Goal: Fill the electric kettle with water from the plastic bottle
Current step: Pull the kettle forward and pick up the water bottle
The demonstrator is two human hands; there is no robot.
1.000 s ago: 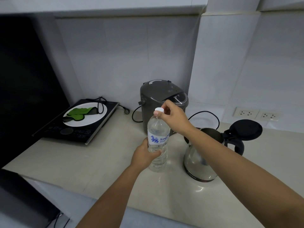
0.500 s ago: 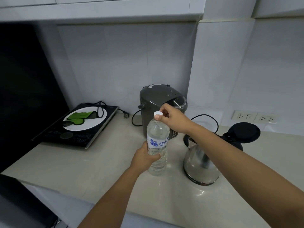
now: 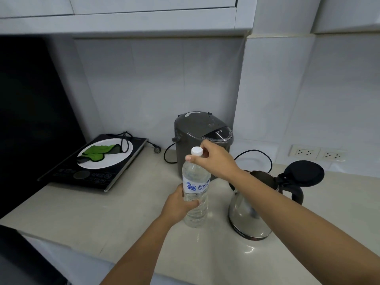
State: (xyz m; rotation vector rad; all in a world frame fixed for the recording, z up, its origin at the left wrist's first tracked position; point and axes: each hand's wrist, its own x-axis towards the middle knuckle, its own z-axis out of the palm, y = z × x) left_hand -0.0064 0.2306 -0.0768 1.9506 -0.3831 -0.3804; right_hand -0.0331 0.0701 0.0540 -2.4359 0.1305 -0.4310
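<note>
A clear plastic water bottle with a blue-and-white label stands upright on the beige counter. My left hand grips its lower body. My right hand pinches the white cap on top between thumb and fingers. Just to the right stands a steel electric kettle with its black lid flipped open; my right forearm crosses over its rim.
A grey thermo pot stands behind the bottle with a black cord. An induction hob at the left holds a white plate with green cloth. Wall sockets sit at the right. The counter edge runs along the front.
The camera has tilted up, so everything sits lower in view. My right hand's fingers have shifted around the cap. The bottle stays in place in my left hand.
</note>
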